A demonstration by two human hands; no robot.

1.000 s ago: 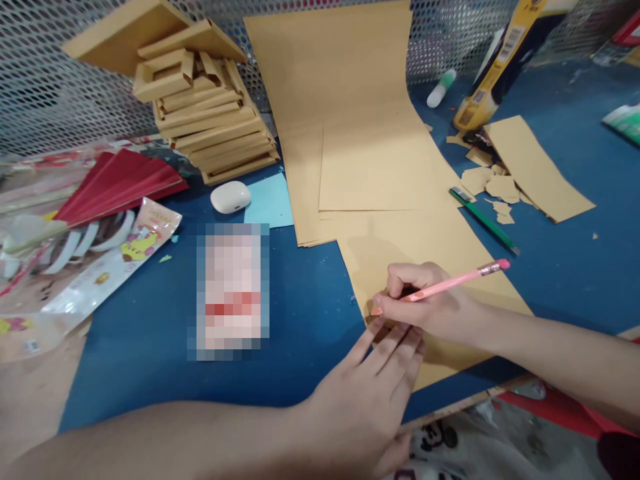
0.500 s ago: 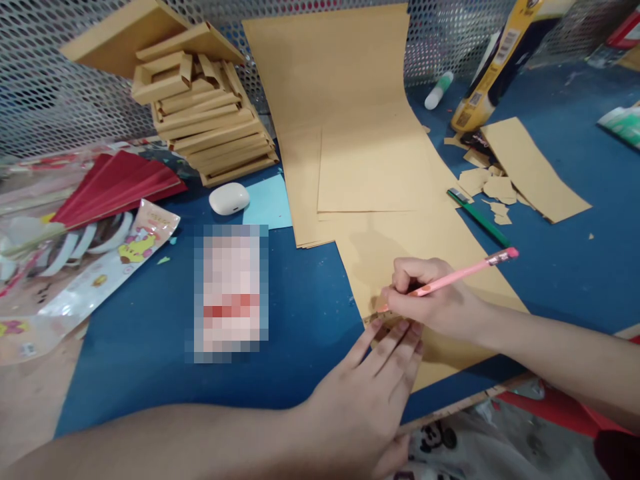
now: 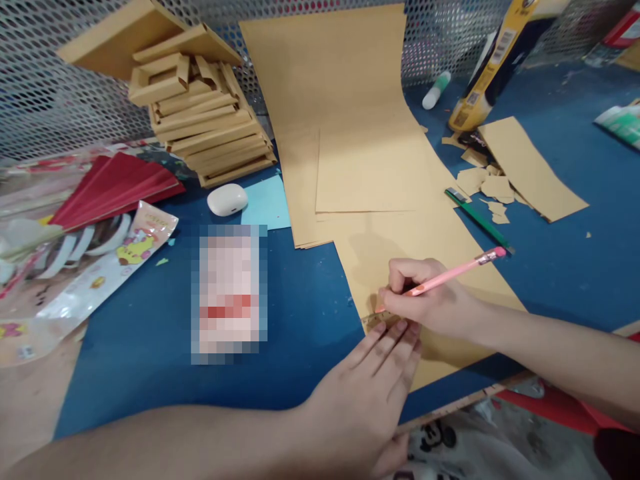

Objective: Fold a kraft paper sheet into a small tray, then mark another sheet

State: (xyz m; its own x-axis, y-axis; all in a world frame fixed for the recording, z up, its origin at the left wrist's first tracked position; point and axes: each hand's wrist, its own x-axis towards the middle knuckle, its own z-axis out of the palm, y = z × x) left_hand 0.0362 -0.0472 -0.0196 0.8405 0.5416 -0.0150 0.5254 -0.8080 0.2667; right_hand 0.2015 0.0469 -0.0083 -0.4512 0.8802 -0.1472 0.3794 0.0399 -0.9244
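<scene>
My right hand [image 3: 425,290] grips a pink pencil [image 3: 457,274] with an eraser end. The pencil's tip touches a large sheet of tan paper [image 3: 430,233] along the edge of a see-through ruler [image 3: 371,319]. My left hand [image 3: 370,373] lies flat with its fingers stretched out, pressing on the ruler and paper. Most of the ruler is hidden under its fingers. A smaller tan sheet [image 3: 360,173] rests higher up on the large one. Just right of the paper lies a green utility knife [image 3: 480,222].
A stack of folded cardboard frames [image 3: 210,133] stands at the back left. Near it are a white earbud case [image 3: 227,199], blue paper [image 3: 266,203] and a red fan [image 3: 117,190]. Paper scraps [image 3: 483,181], a glue stick [image 3: 437,90] and a yellow-black box [image 3: 483,73] lie right.
The pencil's eraser end has swung slightly left, with its tip staying near the ruler. My left index finger has drawn in closer to the other fingers. The camera view has shifted a little.
</scene>
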